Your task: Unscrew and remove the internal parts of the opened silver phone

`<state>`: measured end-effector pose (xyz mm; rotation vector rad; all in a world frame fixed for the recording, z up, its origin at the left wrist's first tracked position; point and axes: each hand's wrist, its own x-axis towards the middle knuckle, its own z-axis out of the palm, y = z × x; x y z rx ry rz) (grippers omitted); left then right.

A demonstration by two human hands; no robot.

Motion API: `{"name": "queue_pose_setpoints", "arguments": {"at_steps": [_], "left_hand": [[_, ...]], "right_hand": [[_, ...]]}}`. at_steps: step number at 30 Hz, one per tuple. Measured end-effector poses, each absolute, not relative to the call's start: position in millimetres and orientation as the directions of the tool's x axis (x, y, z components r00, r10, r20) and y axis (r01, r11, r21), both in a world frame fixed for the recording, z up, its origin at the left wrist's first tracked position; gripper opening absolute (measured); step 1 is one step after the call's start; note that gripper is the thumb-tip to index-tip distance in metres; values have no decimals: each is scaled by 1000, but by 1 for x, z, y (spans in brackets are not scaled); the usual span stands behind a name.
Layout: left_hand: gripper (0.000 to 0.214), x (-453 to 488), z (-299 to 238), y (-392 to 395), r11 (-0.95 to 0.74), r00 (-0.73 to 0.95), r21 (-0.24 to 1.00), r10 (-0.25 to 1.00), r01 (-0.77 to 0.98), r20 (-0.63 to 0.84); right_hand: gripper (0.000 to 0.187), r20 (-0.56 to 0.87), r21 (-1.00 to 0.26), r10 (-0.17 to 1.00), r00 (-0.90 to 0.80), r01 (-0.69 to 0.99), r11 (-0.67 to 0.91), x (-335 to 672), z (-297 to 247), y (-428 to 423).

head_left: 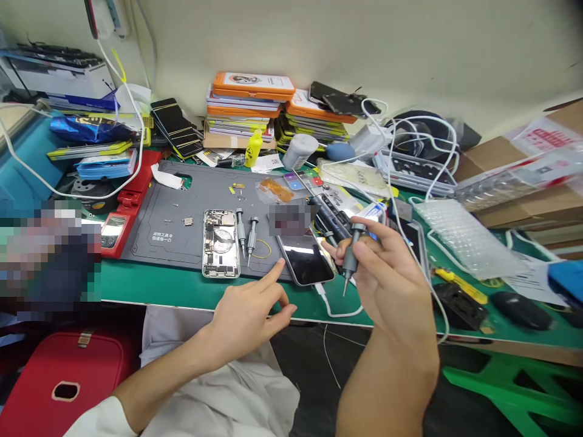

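Observation:
My right hand is closed around a small grey precision screwdriver, its tip pointing down over the table's front edge. My left hand hovers near that edge with the index finger stretched forward and the other fingers apart; it holds nothing. Just past that fingertip lies a phone with a dark screen and a white charging cable in its lower end. Left of it, an opened phone shows its inner parts. Two more screwdrivers lie beside the opened phone on the grey work mat.
Small metal parts and an orange film piece lie on the mat. Stacked orange boxes stand behind it. A yellow bottle stands nearby. To the right are bubble wrap, a black mouse and loose white cables.

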<state>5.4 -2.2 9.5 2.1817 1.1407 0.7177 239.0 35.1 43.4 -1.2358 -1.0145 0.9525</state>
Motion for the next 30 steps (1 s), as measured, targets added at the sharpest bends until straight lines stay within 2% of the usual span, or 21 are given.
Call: {"name": "queue_pose_setpoints", "arguments": {"at_steps": [14,18,21,26,28,30], "left_hand": [[22,11,14,7,-464,509,666,849,584,145],[22,10,15,8,-436,504,707,854,556,131],[21,6,13,4,-404,478,772,865,491,149],[21,-12,17,-8,-375,472,876,858,304,203],[23,-26,22,-12,-345,440,889,878,302,191],[25,-42,27,-12,-382,378,860,892,339,248]], "right_hand": [[51,-30,-993,974,226,-116,-4,259,38,71],[52,-29,-992,976,216,-123,-3,262,36,73],[52,12,-991,966,258,-129,46,256,36,69],[51,159,-978,907,390,-65,199,232,36,55],[51,201,-970,888,414,-42,239,223,35,51],[50,232,-964,877,422,-19,264,216,34,49]]}}
